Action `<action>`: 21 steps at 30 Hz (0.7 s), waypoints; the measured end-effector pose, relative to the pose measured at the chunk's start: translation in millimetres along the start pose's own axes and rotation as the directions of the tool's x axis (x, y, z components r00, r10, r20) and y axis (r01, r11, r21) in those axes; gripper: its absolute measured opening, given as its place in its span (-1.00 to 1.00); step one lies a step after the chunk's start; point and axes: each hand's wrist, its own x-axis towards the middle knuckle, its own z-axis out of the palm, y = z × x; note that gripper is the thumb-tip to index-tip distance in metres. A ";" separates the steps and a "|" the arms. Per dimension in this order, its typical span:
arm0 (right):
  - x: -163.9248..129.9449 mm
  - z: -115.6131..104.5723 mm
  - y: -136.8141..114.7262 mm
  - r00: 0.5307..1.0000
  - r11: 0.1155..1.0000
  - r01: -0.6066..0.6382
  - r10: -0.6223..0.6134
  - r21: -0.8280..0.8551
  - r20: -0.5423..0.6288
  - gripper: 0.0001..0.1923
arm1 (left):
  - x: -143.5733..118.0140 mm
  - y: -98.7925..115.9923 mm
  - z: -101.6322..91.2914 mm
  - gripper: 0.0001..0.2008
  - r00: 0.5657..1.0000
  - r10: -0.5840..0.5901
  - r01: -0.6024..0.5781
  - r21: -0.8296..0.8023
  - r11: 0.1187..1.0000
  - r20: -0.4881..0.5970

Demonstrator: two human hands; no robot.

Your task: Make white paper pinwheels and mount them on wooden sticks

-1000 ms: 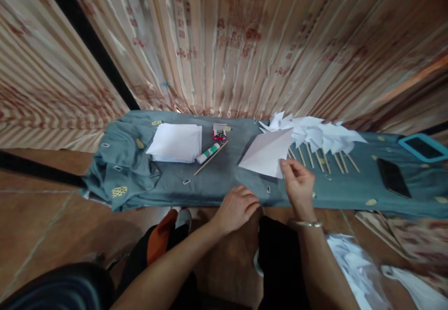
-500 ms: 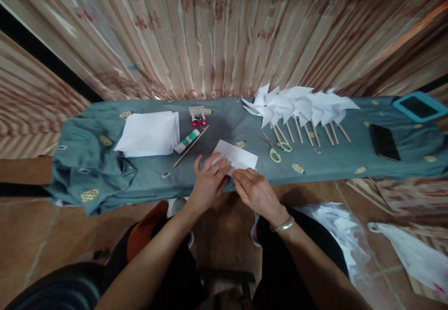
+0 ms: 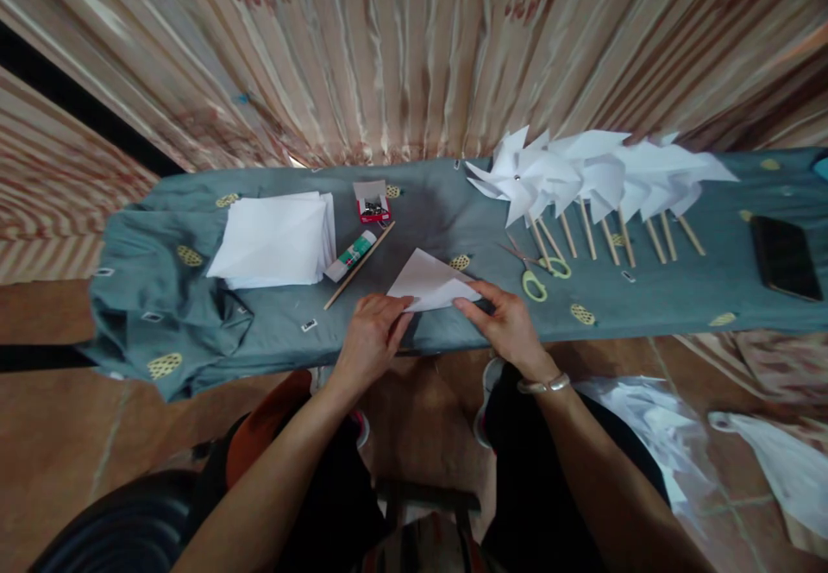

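I see both hands pinching the folded paper (image 3: 432,281) — left hand (image 3: 371,340) at its near-left corner, right hand (image 3: 508,324) at its right tip. It lies on the grey-green cloth (image 3: 427,210) of a long bench, before a striped curtain (image 3: 414,47), above a tiled floor (image 3: 58,435). The paper is white, folded to a triangle — just right of a wooden stick (image 3: 359,265) and a glue stick (image 3: 350,255).

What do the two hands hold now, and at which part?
A folded white paper, lying on the cloth. The left hand presses its near left corner; the right hand pinches its right corner.
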 end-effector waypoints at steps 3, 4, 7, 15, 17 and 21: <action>9.2 6.3 -2.8 0.997 0.999 -0.032 0.030 -0.018 -0.065 -0.62 | 2.6 -5.6 1.0 -0.66 0.997 -0.060 0.061 0.021 0.998 -0.038; 11.9 7.6 -3.0 0.996 0.999 -0.027 0.024 -0.032 -0.083 -0.58 | 3.1 -7.7 1.2 -0.63 0.996 -0.084 0.085 0.027 0.996 -0.043; 17.4 10.2 -1.9 0.996 0.997 -0.007 0.001 -0.071 -0.091 -0.54 | 3.7 -12.5 1.3 -0.57 0.990 -0.134 0.134 0.004 0.991 -0.047; 23.3 14.4 -0.7 0.998 0.991 -0.009 0.000 -0.130 -0.069 -0.57 | 5.4 -5.7 1.9 -0.55 0.995 -0.047 0.050 0.026 0.998 -0.083; 25.3 13.6 -2.0 0.998 0.991 -0.018 0.009 -0.134 -0.067 -0.60 | 6.3 -5.5 3.2 -0.55 0.997 -0.060 0.061 0.020 0.998 -0.055; 30.5 11.4 -2.7 0.998 0.992 -0.042 0.038 -0.123 -0.041 -0.65 | 8.8 -8.4 4.0 -0.54 0.993 -0.118 0.118 -0.009 0.993 -0.021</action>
